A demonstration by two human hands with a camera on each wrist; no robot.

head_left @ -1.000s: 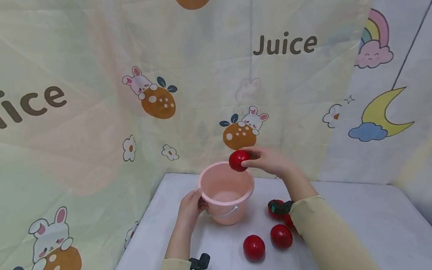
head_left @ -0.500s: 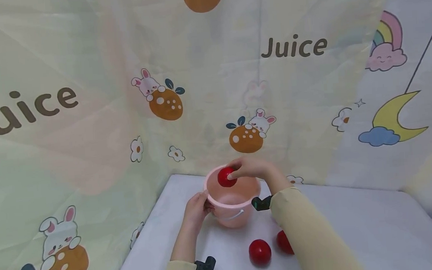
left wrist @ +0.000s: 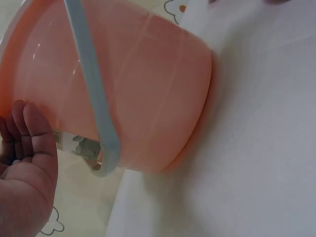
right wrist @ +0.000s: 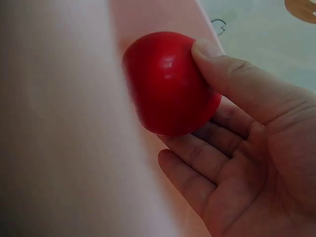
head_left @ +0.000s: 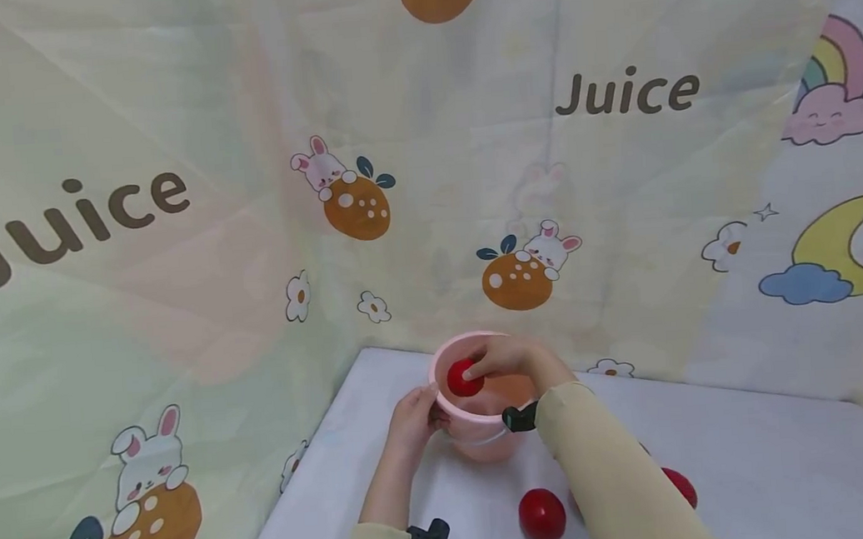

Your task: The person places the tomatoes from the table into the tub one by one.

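Observation:
A pink bucket (head_left: 487,449) stands upright on the white table. My left hand (head_left: 414,418) grips its left rim, the thumb over the edge and the fingers against the outer wall. In the left wrist view the pale handle (left wrist: 92,74) hangs down the bucket's side, near the curled fingers (left wrist: 37,121). My right hand (head_left: 508,356) reaches inside the bucket's mouth, pinching a shiny red apple (head_left: 465,377) between thumb and fingers. Up close in the right wrist view, the apple (right wrist: 170,84) is still held, and the bucket's blurred rim partly covers the view. The bucket's bottom inside is hidden.
A red apple (head_left: 542,516) lies on the table in front of the bucket. Another apple (head_left: 680,487) shows beside the right sleeve (head_left: 603,466), which hides part of the table. A printed cloth (head_left: 395,172) hangs behind the table.
My right hand has carried the apple from above the bucket's right rim leftward and down into its mouth. The left hand keeps its grip on the rim. The head view has turned slightly left.

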